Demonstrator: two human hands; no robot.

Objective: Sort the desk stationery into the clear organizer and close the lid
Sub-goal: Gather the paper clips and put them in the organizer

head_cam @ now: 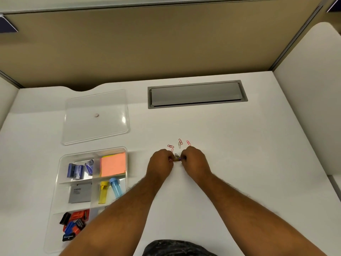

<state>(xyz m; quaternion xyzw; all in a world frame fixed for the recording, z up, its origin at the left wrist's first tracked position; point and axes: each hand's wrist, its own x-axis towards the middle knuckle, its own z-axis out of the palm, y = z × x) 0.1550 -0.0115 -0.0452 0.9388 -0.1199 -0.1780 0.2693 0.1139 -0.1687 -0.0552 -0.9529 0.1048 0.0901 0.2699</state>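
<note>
1. Mid-desk, w/ both hands: left hand (160, 161) & right hand (193, 159) pinch a bunch of paper clips (176, 159) between them, long axis left-right.
2. Loose clips (180, 144) lie just beyond the knuckles, pointing mixed ways.
3. Organizer (60, 163) sits well left, nearer the left hand; lid (96, 117) off, behind it.

Left hand (160, 162): knuckles up, fingers curled, pinching small clips at its fingertips | Right hand (196, 160): knuckles up, fingers curled, pinching the same bunch | Hands: fingertips nearly met at centre | Forearms: bare, extended forward, converging toward the hands.
</note>
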